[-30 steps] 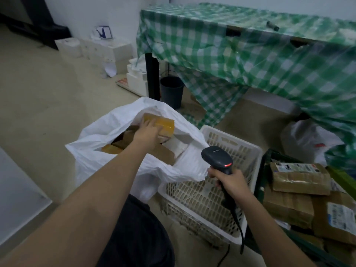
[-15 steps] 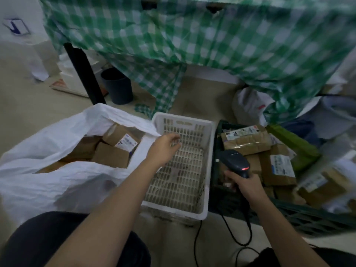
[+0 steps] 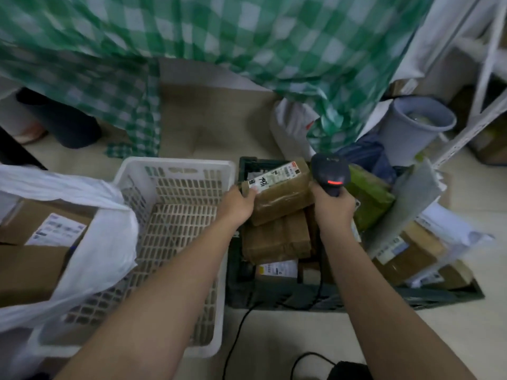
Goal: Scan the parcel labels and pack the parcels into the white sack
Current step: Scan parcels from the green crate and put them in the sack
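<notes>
My left hand grips the near left end of a brown taped parcel with a white label, lying on top of other parcels in a dark green crate. My right hand holds a black barcode scanner, its red light lit, just right of that parcel. The white sack lies open at the left with brown labelled boxes inside it.
A white slotted basket sits between sack and crate, nothing in it. More parcels, a green package and grey mailers pile up at the right. A green checked tablecloth hangs ahead; a grey bin stands right. The scanner cable trails on the floor.
My left hand left a box in the sack, crossed over the white basket and took hold of a parcel in the crate. The scanner moved right and forward beside that parcel.
</notes>
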Tool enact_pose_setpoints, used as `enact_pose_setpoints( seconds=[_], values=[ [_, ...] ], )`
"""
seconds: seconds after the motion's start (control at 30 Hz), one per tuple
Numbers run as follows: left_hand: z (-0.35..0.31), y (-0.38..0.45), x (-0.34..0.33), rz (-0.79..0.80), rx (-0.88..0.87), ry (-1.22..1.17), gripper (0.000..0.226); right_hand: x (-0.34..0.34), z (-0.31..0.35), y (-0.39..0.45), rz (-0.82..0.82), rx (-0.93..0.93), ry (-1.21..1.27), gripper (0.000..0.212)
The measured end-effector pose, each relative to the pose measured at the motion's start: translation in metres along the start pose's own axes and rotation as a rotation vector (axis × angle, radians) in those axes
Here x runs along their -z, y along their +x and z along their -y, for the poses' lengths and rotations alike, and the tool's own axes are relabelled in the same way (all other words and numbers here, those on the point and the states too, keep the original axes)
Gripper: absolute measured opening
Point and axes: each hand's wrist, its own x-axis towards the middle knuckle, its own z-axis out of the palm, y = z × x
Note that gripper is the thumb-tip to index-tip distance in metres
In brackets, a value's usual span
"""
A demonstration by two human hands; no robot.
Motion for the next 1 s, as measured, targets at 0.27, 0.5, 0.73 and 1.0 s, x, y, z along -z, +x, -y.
enact_pose_setpoints(
  seconds=[0.27,0.5,0.73,1.0],
  values=[
    [0.004,0.017,-0.015,-0.023,0.126,-0.323,0.057,-0.014,-0.010,0.022,-0.010,0.010,-0.139,0.028],
    [0.014,-0.026,0.026,0.079,0.003,-0.623,0.025,0.017,-0.020,-0.032,0.051,-0.110,0.125,0.018],
    [0.044,-0.091,0.077,0.035,-0.067,-0.674,0.059,0.024,-0.003,-0.102,0.100,-0.154,0.370,0.022],
    [0.073,-0.161,0.115,-0.009,-0.112,-0.700,0.093,0.004,0.023,-0.176,0.184,-0.169,0.473,0.056]
  ],
)
